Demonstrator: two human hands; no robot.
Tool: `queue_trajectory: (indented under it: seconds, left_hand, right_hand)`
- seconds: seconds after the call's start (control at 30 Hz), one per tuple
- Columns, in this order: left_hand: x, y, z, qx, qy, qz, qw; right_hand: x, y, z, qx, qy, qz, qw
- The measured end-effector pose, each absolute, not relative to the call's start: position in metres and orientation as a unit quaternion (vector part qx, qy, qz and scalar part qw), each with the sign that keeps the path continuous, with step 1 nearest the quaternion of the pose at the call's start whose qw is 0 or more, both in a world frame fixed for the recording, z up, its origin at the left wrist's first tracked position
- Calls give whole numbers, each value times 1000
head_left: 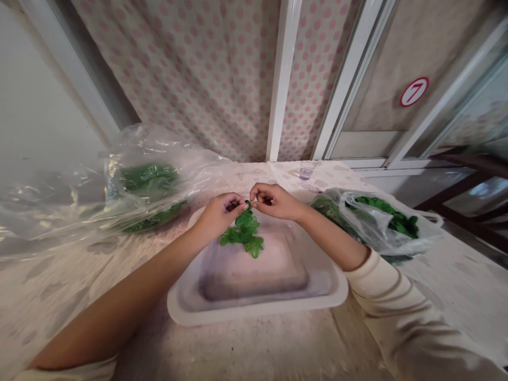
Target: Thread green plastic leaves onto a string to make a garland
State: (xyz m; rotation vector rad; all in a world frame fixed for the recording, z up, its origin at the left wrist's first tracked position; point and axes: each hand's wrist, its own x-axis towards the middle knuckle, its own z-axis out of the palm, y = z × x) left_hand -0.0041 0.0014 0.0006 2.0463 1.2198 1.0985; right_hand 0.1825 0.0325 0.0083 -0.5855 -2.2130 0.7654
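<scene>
Above a white plastic tray, my left hand pinches a sprig of green leaves near its top. The lobed leaves hang down over the tray's far half. My right hand is right beside it, its thumb and forefinger pressed together at the sprig's tip. Whether a small piece of stem or leaf sits between those right fingertips is too fine to make out.
A large clear plastic bag with greens inside lies at the left. At the right stands another plastic bag of dark green leaves. A small clear cup is at the table's back edge, before a dotted curtain.
</scene>
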Motion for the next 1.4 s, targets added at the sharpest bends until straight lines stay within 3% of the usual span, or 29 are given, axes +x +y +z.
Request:
queue_trajectory:
  seconds: [1.4]
  left_hand:
    - [-5, 2, 4, 679, 501, 467, 262]
  right_hand:
    - [182, 35, 5, -238, -873, 273, 327]
